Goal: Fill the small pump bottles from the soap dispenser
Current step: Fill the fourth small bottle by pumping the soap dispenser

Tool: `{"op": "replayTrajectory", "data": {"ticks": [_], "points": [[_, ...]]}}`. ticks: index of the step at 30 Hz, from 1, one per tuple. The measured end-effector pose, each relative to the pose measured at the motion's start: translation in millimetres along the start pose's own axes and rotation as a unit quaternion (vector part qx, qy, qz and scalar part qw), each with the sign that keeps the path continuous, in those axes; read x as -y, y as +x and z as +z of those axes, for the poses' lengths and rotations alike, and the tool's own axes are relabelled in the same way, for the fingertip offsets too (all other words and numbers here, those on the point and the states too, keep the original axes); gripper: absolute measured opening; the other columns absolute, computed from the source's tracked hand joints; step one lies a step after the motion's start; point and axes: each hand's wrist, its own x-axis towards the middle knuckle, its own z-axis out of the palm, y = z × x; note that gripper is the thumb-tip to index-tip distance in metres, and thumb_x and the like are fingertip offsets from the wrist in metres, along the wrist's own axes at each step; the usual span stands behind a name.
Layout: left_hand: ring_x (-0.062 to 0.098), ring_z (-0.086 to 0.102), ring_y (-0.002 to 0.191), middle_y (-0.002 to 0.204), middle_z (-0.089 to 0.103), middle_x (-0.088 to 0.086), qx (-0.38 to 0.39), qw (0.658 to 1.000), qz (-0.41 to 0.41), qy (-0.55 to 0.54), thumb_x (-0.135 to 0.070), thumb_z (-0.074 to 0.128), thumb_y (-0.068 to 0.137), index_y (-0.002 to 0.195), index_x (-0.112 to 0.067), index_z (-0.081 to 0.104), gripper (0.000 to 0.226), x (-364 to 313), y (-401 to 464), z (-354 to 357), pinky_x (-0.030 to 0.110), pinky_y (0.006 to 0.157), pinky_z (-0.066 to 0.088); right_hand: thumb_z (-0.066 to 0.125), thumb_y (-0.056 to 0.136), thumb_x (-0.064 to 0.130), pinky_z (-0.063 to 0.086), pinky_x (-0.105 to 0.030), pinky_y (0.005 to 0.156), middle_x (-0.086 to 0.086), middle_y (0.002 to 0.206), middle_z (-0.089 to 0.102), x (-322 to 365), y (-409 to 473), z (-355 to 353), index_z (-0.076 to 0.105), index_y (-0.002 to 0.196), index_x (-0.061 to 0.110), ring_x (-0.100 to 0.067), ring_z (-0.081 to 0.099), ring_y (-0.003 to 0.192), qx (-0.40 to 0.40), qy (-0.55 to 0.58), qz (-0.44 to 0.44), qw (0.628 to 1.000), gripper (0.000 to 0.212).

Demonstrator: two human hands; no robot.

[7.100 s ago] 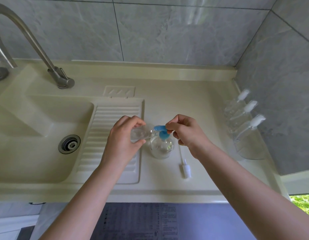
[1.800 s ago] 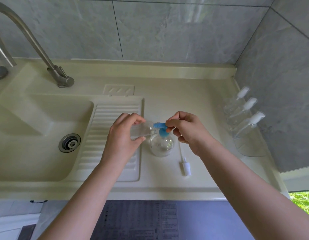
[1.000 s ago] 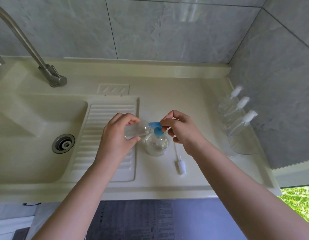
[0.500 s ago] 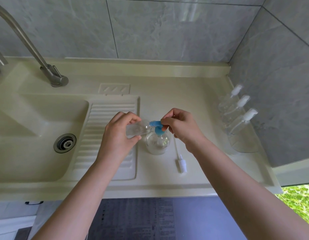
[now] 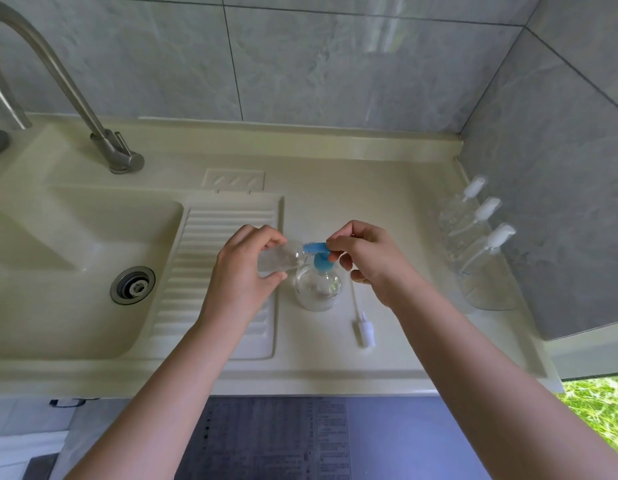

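One cream moulded sink unit (image 5: 387,202) w/ ribbed drainboard carries all. Three clear small pump bottles w/ white heads (image 5: 473,233) stand in a row at right wall. Left hand (image 5: 245,275) grips a clear small open bottle (image 5: 278,260), tilted on its side, mouth at the spout. Clear round soap dispenser w/ blue pump head (image 5: 318,285) stands on counter, just right of drainboard; right hand (image 5: 369,258) pinches its blue spout. White pump head w/ thin tube (image 5: 364,329) lies near, in front-right.
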Motion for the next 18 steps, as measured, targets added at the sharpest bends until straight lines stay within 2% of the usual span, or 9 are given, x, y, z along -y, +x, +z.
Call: {"op": "replayTrajectory", "data": {"ticks": [5,9,15,18], "points": [[0.005,0.056,0.087,0.095,0.061,-0.007,0.004,1.000,-0.012,-0.016,-0.003,0.090,0.058,0.097,-0.022,0.068,0.049,0.2,-0.4,0.5,0.003,0.079,0.036,0.059,0.088,0.003,0.033,-0.014,0.042,-0.002,0.065,0.066,0.2,-1.3,0.6,0.059,0.079,0.012,-0.011,0.045,0.051,-0.007,-0.025,-0.032,0.999,0.013],[0.004,0.056,0.087,0.095,0.062,-0.007,0.002,1.000,-0.008,-0.018,-0.003,0.090,0.058,0.097,-0.023,0.068,0.049,0.8,-0.5,-1.8,0.005,0.080,0.038,0.062,0.088,0.007,0.030,-0.023,0.051,0.000,0.067,0.069,4.2,-1.6,-1.4,0.062,0.081,0.015,-0.011,0.047,0.053,0.010,-0.031,-0.012,0.999,0.010],[-0.005,0.054,0.088,0.095,0.060,-0.008,0.008,1.000,-0.009,-0.014,-0.002,0.089,0.058,0.096,-0.024,0.067,0.049,0.8,-0.4,1.5,0.003,0.079,0.036,0.063,0.089,0.011,0.028,-0.024,0.051,0.002,0.066,0.066,-3.7,-4.4,0.0,0.056,0.078,0.017,-0.013,0.048,0.053,0.008,-0.004,0.015,1.000,0.015],[0.000,0.055,0.087,0.095,0.060,-0.008,0.005,1.000,-0.008,-0.015,-0.002,0.089,0.058,0.096,-0.024,0.067,0.049,0.7,-0.1,1.0,0.003,0.080,0.036,0.063,0.088,0.009,0.030,-0.024,0.052,0.001,0.067,0.067,-0.7,-2.6,-0.7,0.059,0.081,0.016,-0.012,0.048,0.055,0.012,-0.002,0.019,1.000,0.011]]}}
